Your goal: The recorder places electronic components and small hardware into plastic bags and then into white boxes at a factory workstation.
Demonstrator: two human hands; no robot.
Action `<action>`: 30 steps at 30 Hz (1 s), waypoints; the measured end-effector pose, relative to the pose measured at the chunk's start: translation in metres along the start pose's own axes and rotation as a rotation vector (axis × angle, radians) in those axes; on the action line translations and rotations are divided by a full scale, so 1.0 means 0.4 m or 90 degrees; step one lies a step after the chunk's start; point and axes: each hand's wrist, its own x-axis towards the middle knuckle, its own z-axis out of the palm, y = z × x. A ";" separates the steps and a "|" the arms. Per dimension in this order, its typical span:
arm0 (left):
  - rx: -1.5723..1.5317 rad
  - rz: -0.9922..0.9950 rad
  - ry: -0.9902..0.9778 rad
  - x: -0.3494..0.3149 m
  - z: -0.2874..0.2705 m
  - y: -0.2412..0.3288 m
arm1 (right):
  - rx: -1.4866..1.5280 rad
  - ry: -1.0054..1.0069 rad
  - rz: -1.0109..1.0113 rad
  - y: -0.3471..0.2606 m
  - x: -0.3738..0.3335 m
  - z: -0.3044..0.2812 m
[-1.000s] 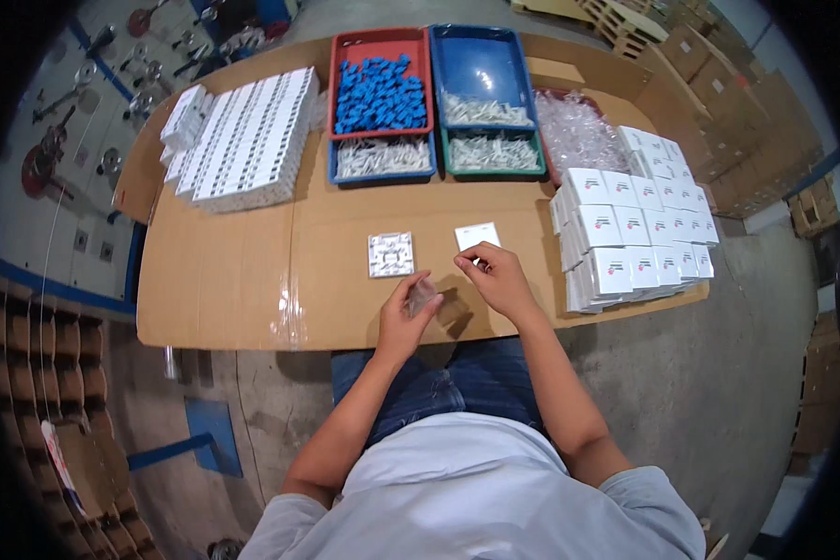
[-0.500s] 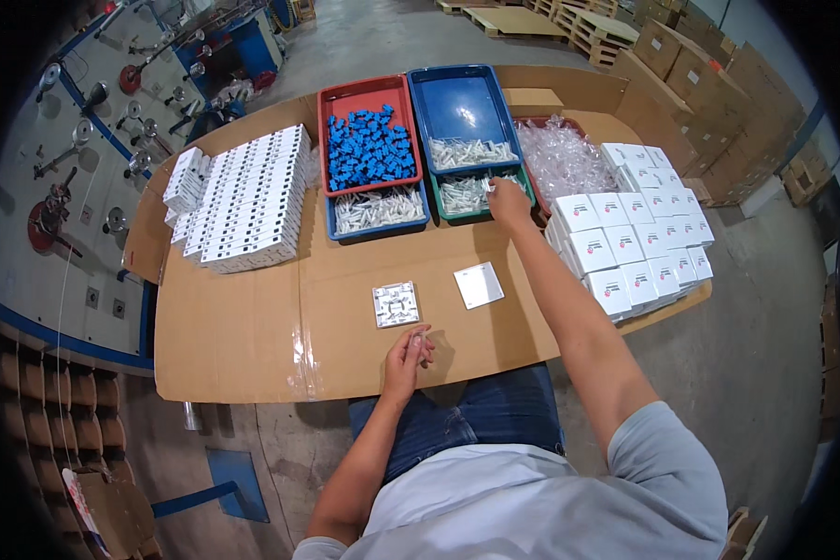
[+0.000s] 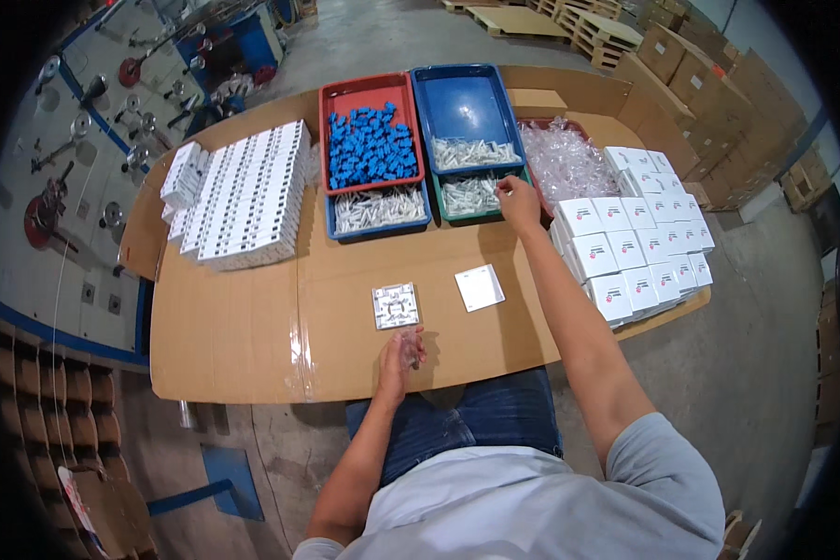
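Laid on cardboard [image 3: 224,327], with concrete floor [image 3: 373,42] and wooden pallets [image 3: 583,39] beyond. Holding clear plastic [image 3: 408,350] in a curled left hand [image 3: 397,362] just below a white frame [image 3: 397,306], near a white plate [image 3: 479,287]; pinching narrowly with a right hand [image 3: 520,201] at white pieces [image 3: 467,196] in a green tray [image 3: 467,219], cannot tell whether gripping any.

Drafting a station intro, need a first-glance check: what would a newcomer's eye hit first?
Probably the heap of bright blue plastic parts in the red tray, back middle of the table. Next, the stacked white boxes filling the table's right side. Then perhaps the right hand, stretched out to the right end of the green tray of small white pieces.
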 end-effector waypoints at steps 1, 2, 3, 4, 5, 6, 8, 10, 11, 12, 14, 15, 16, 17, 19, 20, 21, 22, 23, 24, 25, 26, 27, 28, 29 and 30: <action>-0.044 -0.004 -0.001 -0.001 -0.001 0.003 | 0.037 0.004 -0.023 -0.008 -0.014 -0.008; -0.089 -0.006 0.002 0.001 -0.003 0.007 | 0.041 0.015 -0.036 -0.014 -0.024 -0.022; -0.098 -0.014 -0.001 -0.003 0.002 0.017 | 0.082 0.001 -0.030 -0.039 -0.055 -0.046; -0.107 -0.018 -0.005 0.002 0.015 0.035 | 0.123 -0.012 -0.025 -0.069 -0.080 -0.067; -0.116 -0.022 0.010 0.002 0.035 0.049 | 0.121 -0.029 -0.025 -0.074 -0.118 -0.075; -0.123 -0.030 -0.020 0.000 0.048 0.068 | 0.282 -0.053 -0.006 -0.084 -0.168 -0.076; -0.133 -0.029 -0.038 0.004 0.038 0.078 | 0.431 -0.123 0.052 -0.127 -0.269 -0.075; -0.188 -0.060 -0.100 0.006 0.026 0.066 | 0.409 -0.235 0.114 -0.206 -0.385 -0.080; -0.190 -0.062 -0.095 0.002 0.026 0.064 | 0.402 -0.301 0.139 -0.248 -0.431 -0.085; -0.186 -0.069 -0.093 0.004 0.031 0.062 | 0.401 -0.302 0.143 -0.280 -0.465 -0.082; -0.180 -0.081 -0.088 -0.003 0.031 0.064 | 0.504 -0.352 0.141 -0.334 -0.521 -0.065; -0.165 -0.079 -0.091 -0.002 0.033 0.067 | 0.504 -0.350 0.145 -0.346 -0.532 -0.057; -0.150 -0.077 -0.094 -0.004 0.034 0.068 | 0.503 -0.388 0.115 -0.354 -0.541 -0.051; -0.150 -0.080 -0.096 -0.008 0.031 0.064 | 0.502 -0.425 0.084 -0.360 -0.548 -0.048; -0.156 -0.084 -0.083 -0.011 0.021 0.055 | 0.476 -0.492 0.098 -0.383 -0.548 -0.059; -0.158 -0.082 -0.080 -0.012 0.015 0.050 | 0.449 -0.557 0.112 -0.393 -0.549 -0.062; -0.147 -0.069 -0.095 -0.011 0.020 0.053 | 0.448 -0.559 0.110 -0.394 -0.550 -0.068; -0.137 -0.055 -0.109 -0.010 0.024 0.056 | 0.451 -0.555 0.077 -0.393 -0.552 -0.074; -0.139 -0.052 -0.107 -0.008 0.028 0.058 | 0.455 -0.551 0.044 -0.394 -0.552 -0.076; -0.147 -0.052 -0.105 -0.005 0.030 0.057 | 0.453 -0.554 0.044 -0.392 -0.556 -0.070; -0.155 -0.051 -0.103 -0.003 0.029 0.058 | 0.484 -0.521 0.034 -0.387 -0.560 -0.060; -0.158 -0.051 -0.102 -0.001 0.028 0.060 | 0.515 -0.488 0.023 -0.384 -0.563 -0.053; -0.177 -0.057 -0.107 0.000 0.021 0.059 | 0.514 -0.491 0.023 -0.389 -0.563 -0.052; -0.197 -0.062 -0.112 0.001 0.015 0.059 | 0.505 -0.482 0.046 -0.396 -0.561 -0.054; -0.199 -0.060 -0.110 -0.002 0.010 0.059 | 0.496 -0.472 0.069 -0.401 -0.558 -0.054; -0.216 -0.074 -0.114 0.001 0.006 0.057 | 0.495 -0.472 0.064 -0.392 -0.550 -0.045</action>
